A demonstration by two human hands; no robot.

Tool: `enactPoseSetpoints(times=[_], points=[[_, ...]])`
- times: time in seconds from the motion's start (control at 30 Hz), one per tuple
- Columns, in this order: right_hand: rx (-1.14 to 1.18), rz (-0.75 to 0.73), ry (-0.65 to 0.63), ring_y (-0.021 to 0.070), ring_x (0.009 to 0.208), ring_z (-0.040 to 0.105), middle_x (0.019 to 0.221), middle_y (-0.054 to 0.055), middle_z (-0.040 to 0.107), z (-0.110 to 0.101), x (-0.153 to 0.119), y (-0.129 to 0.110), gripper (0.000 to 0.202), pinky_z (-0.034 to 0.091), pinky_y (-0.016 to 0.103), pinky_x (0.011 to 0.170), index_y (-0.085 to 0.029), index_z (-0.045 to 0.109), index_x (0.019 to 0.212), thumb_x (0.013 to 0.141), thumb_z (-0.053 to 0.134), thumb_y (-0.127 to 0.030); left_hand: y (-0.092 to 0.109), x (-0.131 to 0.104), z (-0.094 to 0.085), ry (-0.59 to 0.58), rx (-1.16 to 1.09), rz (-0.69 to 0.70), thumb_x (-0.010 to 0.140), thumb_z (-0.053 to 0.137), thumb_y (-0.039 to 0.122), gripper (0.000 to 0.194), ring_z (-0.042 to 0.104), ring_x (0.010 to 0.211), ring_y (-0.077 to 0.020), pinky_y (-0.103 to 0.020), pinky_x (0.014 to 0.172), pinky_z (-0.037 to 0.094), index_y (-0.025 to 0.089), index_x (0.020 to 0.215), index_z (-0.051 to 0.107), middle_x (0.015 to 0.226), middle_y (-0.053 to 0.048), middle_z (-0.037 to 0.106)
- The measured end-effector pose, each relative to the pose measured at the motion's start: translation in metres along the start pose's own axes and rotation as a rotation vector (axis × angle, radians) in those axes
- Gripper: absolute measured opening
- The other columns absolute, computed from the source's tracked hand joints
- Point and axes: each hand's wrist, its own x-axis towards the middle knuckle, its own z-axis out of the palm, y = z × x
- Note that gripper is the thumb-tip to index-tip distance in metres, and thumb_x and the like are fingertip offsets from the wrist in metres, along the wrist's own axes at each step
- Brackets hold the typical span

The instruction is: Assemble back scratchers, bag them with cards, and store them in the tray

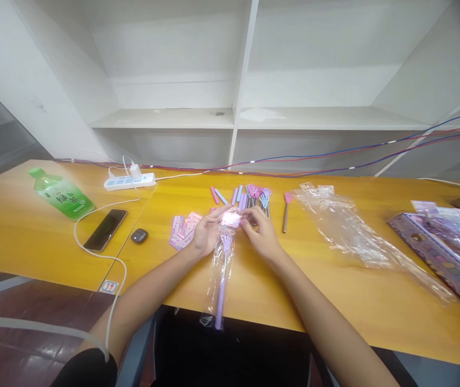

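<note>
A purple back scratcher (221, 290) lies in a clear plastic bag (214, 269), its claw end up near my hands and its handle reaching past the table's front edge. A small pale card (230, 219) sits at the bag's top. My left hand (208, 234) is on the left side of the card, its fingers around the bag's edge. From the right, my right hand (259, 230) pinches the card and bag top. Behind my hands lie several scratchers with pink, purple and blue claws (264, 200), and pink, blue and purple handle tubes (221, 196).
Printed cards (181, 232) lie left of my hands; one pink scratcher (285, 212) and clear bags (346, 231) lie right. Further out are a phone (106, 230), black case (139, 235), green bottle (63, 194), power strip (129, 181) and purple box (435, 250).
</note>
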Motion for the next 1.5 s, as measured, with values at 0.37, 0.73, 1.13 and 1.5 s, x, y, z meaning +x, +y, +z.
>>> enactPoseSetpoints(times=[0.37,0.73,1.13,1.5], points=[[0.033,0.0,-0.053,0.0187,0.082,0.06,0.098,0.005,0.057,0.002,-0.003,0.002,0.025,0.051,0.035,0.074,-0.025,0.072,0.112,0.096,0.054,-0.019,0.0,0.0,0.001,-0.008,-0.01,0.017,0.078,0.055,0.027,0.057,0.046,0.148,-0.0356,-0.047,0.12,0.037,0.011,0.13,0.071,0.147,-0.013,0.064],[0.045,0.01,-0.126,0.0201,0.084,0.056,0.096,0.004,0.049,0.001,-0.003,-0.004,0.031,0.051,0.035,0.074,-0.029,0.073,0.122,0.098,0.055,-0.024,-0.002,0.0,-0.002,-0.028,-0.05,-0.006,0.078,0.056,0.026,0.056,0.046,0.148,-0.0356,-0.049,0.123,0.032,0.011,0.13,0.071,0.146,-0.013,0.066],[0.03,0.031,-0.068,0.0181,0.081,0.059,0.107,0.006,0.052,0.003,-0.003,0.0,0.032,0.054,0.036,0.073,-0.029,0.068,0.13,0.101,0.057,-0.033,-0.002,0.001,0.0,-0.023,0.029,0.032,0.077,0.056,0.028,0.055,0.04,0.153,-0.0352,-0.049,0.125,0.03,0.013,0.127,0.073,0.146,-0.012,0.065],[0.036,0.086,0.049,0.0195,0.078,0.062,0.096,0.005,0.066,0.004,0.0,0.004,0.024,0.052,0.034,0.069,-0.024,0.069,0.118,0.098,0.062,-0.036,-0.005,-0.001,0.003,-0.052,0.18,0.064,0.076,0.068,0.011,0.066,0.062,0.13,-0.0283,-0.041,0.107,0.05,0.025,0.14,0.065,0.142,-0.009,0.068]])
